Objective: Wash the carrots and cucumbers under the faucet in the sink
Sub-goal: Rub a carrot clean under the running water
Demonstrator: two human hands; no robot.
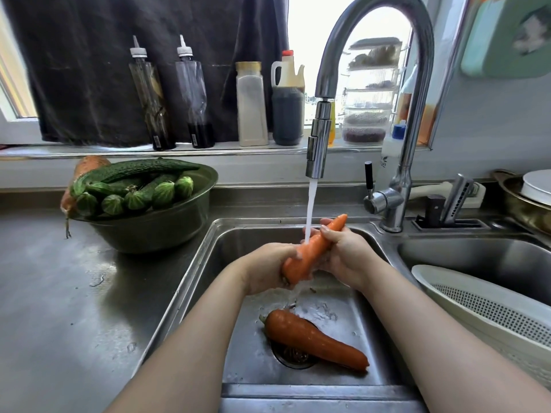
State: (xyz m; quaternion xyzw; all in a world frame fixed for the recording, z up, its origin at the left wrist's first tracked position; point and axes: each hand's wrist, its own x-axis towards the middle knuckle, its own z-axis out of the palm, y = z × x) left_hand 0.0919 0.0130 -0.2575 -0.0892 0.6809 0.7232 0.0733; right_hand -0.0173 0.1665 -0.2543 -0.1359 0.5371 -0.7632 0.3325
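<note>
Your left hand (268, 268) and right hand (343, 251) both clamp the wet carrot (310, 248) — stiff but slippery (likely) — so grip its thick end.

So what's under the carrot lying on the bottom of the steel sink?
The loose orange carrot lies across the round drain strainer in the stainless steel sink. Only part of the strainer's rim and grate shows; the rest is hidden under the carrot.

No readable text, bottle labels on the sill (161, 141) too blurred, cut-off letters on white bottle (389, 153) behind the faucet illegible
</note>
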